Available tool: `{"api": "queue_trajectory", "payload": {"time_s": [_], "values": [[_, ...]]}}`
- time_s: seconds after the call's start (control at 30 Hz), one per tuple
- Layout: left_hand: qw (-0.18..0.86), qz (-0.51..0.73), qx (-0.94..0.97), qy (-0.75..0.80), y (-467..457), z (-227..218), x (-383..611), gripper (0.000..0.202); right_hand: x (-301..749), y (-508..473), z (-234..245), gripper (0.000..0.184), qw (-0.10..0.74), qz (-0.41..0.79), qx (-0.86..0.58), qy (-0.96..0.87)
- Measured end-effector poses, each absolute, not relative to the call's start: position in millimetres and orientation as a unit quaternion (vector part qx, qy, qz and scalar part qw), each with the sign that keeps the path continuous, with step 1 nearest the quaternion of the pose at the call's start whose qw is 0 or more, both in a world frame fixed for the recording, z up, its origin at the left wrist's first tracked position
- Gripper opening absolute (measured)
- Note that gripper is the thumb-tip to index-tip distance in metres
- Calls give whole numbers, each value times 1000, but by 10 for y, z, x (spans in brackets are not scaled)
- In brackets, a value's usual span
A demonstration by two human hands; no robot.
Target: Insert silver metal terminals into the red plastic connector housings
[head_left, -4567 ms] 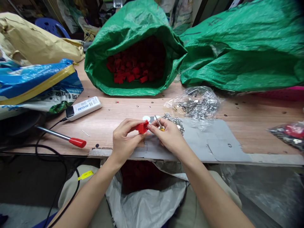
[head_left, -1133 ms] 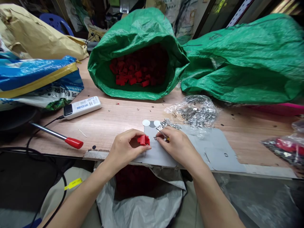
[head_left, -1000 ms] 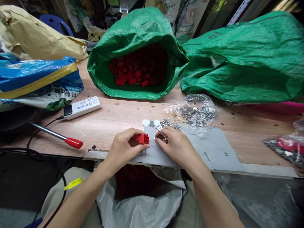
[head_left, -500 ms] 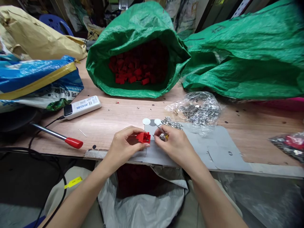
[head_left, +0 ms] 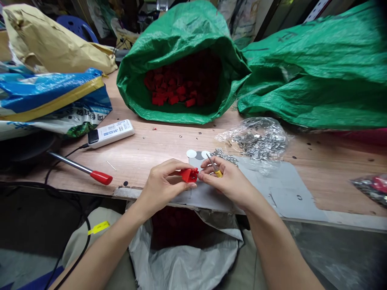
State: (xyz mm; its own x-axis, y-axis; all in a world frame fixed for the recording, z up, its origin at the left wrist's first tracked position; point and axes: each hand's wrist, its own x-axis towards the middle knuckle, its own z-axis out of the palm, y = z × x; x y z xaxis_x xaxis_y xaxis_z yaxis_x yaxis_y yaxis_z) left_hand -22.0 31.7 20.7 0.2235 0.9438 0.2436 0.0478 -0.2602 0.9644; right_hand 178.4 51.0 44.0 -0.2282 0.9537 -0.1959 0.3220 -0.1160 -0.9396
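Observation:
My left hand point(head_left: 163, 183) is closed on a small red plastic housing point(head_left: 189, 175), thumb below and fingers above, its open side facing right. In my right hand point(head_left: 231, 179) sits a slim pointed metal tool with a yellow grip point(head_left: 218, 173), its tip angled up and away. The right thumb and fingertips are pinched at the housing's open side; whether they hold a small part there cannot be made out. Just behind the right hand lies a heap of small shiny metal parts point(head_left: 225, 155). Both hands are above a grey sheet point(head_left: 256, 189) on the table.
A green sack point(head_left: 133, 92) full of red housings lies open at the back, another green sack point(head_left: 314, 88) beside it. A clear bag of metal parts point(head_left: 263, 139) is at right. Left are a white device point(head_left: 111, 133) and a red-tipped lever point(head_left: 101, 177). A grey sack point(head_left: 187, 266) hangs open below.
My right fingertips have come up to the housing's open side, closing the small gap. The pointed tool has swung more upright in that hand. The whole view has shifted slightly.

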Motion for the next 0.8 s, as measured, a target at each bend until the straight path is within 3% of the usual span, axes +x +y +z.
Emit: {"api": "queue_trajectory", "payload": {"time_s": [0.23, 0.4, 0.57, 0.8], "values": [[415, 467, 679, 386, 322, 190, -222, 29, 1811, 509, 399, 28, 284, 554, -523, -582], [423, 454, 684, 385, 301, 160, -218, 29, 1831, 477, 415, 25, 260, 561, -522, -588], [453, 455, 665, 382, 280, 144, -187, 29, 1867, 441, 364, 32, 256, 582, -513, -577], [418, 400, 702, 415, 249, 128, -138, 27, 2158, 312, 434, 34, 227, 426, -551, -681]]}}
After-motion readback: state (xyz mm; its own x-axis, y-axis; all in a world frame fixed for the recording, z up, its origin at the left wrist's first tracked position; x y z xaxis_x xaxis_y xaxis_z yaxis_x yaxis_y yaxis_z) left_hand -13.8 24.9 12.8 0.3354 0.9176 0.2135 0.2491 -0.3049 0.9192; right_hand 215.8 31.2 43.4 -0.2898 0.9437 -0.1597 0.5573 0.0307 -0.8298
